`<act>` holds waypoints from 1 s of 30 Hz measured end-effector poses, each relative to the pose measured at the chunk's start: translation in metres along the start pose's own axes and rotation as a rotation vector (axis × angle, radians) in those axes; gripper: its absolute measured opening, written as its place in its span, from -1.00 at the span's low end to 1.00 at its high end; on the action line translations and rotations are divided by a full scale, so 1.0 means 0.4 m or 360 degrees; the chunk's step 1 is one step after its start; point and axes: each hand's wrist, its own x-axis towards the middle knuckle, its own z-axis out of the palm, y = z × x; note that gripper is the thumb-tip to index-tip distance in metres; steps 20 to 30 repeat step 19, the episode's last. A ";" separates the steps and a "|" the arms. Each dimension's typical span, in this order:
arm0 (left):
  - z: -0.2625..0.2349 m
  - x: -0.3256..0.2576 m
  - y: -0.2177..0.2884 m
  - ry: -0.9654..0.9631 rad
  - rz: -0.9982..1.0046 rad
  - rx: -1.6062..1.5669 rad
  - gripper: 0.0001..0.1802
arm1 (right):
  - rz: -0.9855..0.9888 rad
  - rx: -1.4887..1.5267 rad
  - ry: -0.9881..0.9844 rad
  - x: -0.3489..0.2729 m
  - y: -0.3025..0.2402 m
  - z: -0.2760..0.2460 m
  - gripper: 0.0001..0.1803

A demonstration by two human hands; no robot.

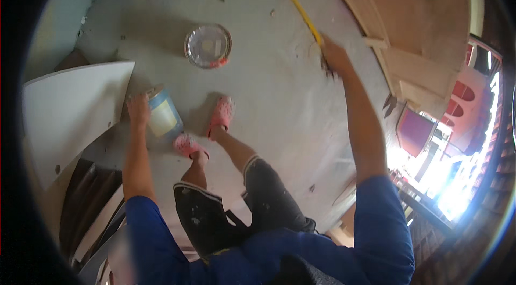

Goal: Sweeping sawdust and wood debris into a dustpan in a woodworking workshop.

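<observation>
At the left, my left hand (pixel 138 111) is closed at the upper end of a tilted metal can (pixel 165 115) with a blue side and a pale yellow label. The can is just in front of my left foot. My right hand (pixel 335 58), out to the far right, is closed round one end of a long thin yellow pole (pixel 294 1). The pole runs up and left past the top edge of the view, so its far end is hidden. A dark, blurred bit shows just below my right fingers. Between my hands, farther off, a round metal-rimmed container or lid (pixel 208 46) with a red smear sits on the floor.
A white curved panel (pixel 75 118) leans at the left, with dark corrugated pieces (pixel 88 199) below it. A large wooden frame (pixel 414 27) stands at the upper right. My pink clogs (pixel 221 114) are on the grey floor (pixel 269 80). A purple panel (pixel 415 132) is at the right.
</observation>
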 end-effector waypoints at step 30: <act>-0.087 -0.096 0.097 0.0397 0.0186 0.0174 -0.95 | 0.0745 -0.0141 -0.0140 -0.891 0.597 0.090 -0.53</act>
